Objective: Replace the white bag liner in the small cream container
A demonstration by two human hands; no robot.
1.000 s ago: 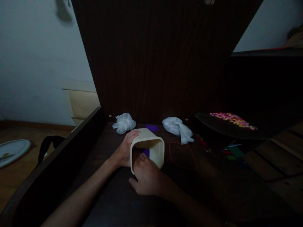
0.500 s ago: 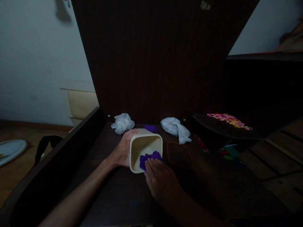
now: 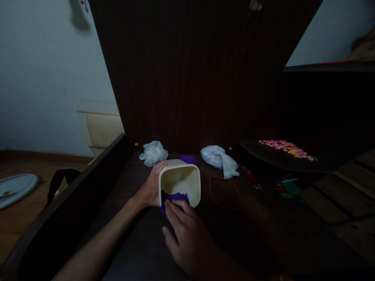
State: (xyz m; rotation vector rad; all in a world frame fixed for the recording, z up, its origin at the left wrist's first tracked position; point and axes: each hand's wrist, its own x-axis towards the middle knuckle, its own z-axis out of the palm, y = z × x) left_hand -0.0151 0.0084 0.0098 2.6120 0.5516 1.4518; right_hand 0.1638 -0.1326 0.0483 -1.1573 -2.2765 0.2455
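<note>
A cream plastic container [image 3: 191,181] lies tipped toward me, its open mouth facing my side. My left hand [image 3: 154,185] grips it along its left wall, with the fingertips over the top edge. At the lower left of the mouth, my right hand [image 3: 186,232] presses a crumpled purple cloth [image 3: 175,198] against the inside and rim. The thumb of that hand stands apart from the fingers. Part of the cloth is hidden under the fingers. Behind the container lies another purple piece [image 3: 188,159], which looks like folded cloth.
Crumpled white plastic bags [image 3: 154,153] and a knotted white bag [image 3: 219,158] lie along the dark back panel. An orange-brown rectangular ring [image 3: 210,191] lies right of the container. Colourful small pieces [image 3: 288,148] cover a dark shelf at right. A raised board [image 3: 73,199] edges the left.
My right hand has slid the purple cloth leftward, from the lower right of the container's mouth to its lower left corner. My left hand keeps its hold.
</note>
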